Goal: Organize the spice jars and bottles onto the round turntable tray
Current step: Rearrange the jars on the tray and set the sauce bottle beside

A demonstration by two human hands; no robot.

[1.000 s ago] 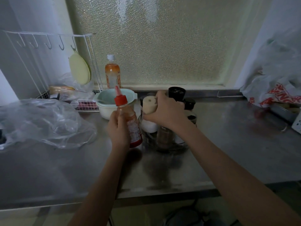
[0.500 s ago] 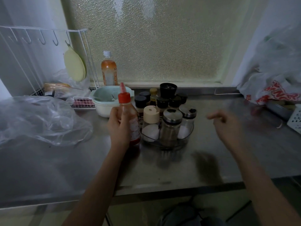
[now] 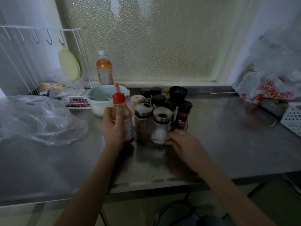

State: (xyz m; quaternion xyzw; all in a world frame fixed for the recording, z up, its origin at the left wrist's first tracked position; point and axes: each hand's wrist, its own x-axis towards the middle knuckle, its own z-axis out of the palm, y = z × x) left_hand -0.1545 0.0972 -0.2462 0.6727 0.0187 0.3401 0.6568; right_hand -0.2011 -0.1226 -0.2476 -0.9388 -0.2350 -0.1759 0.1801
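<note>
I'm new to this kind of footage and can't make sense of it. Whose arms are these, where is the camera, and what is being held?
The camera sits on a person's head, looking forward and down, so the two bare arms are the wearer's own. The left hand grips a red-capped sauce squeeze bottle, standing beside a clear round turntable tray crowded with spice jars. The right hand rests on the tray's near rim. All this stands on a steel countertop, along with a pale green bowl and a crumpled clear plastic bag.
</note>
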